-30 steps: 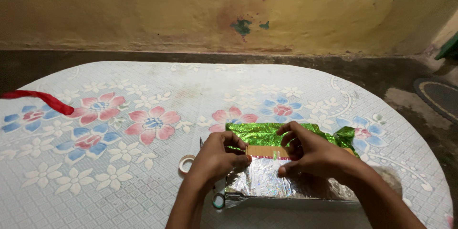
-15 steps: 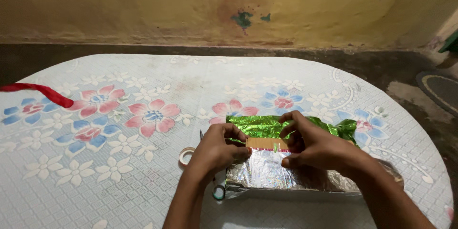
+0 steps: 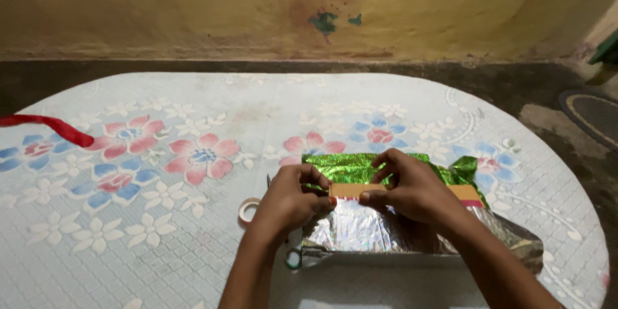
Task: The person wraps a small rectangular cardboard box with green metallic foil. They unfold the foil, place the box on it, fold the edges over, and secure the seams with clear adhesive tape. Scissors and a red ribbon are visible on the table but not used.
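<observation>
A box lies on the floral mat, partly covered in shiny wrapping paper (image 3: 360,232), silver inside and green (image 3: 351,167) outside. A bare strip of brown cardboard (image 3: 351,190) shows between the two paper edges. My left hand (image 3: 290,203) pinches the paper at the strip's left end. My right hand (image 3: 412,193) presses the green flap and the strip with thumb and fingers, covering the box's right part.
A roll of clear tape (image 3: 247,210) lies just left of my left hand, with scissors (image 3: 293,258) partly hidden under my wrist. A red ribbon (image 3: 51,127) lies at the far left. The round floral mat (image 3: 161,154) sits on a dark floor by a yellow wall.
My right hand has slid left along the cardboard strip, closing the gap to my left hand. More brown cardboard shows at the right end. The view has shifted slightly.
</observation>
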